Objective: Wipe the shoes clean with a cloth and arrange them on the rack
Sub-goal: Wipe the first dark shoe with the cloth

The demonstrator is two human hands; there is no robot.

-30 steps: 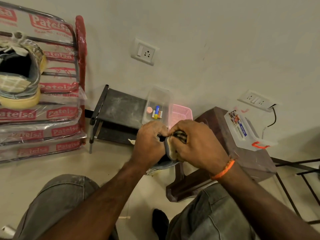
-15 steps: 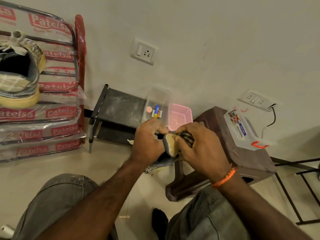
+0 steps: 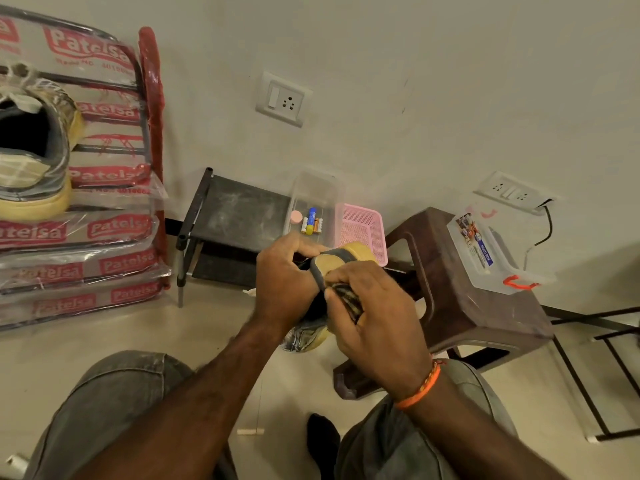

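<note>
We count two shoes: one shoe on the rack [image 3: 38,157] at left, a second shoe [image 3: 332,268] mid-frame, held up. Left hand [image 3: 284,282] fingers curled round it; right hand [image 3: 374,320] fingers clamped on one striped cloth [image 3: 348,301]. Wiping step, we judge; next, keep rubbing the sole, then shelve on the rack [image 3: 149,109].

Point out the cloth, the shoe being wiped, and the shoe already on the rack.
cloth [image 3: 346,299], head view, on the striped fold under the right hand's fingers.
held shoe [image 3: 327,263], head view, on its yellow sole.
shoe on rack [image 3: 34,202], head view, on its yellow sole edge.
</note>
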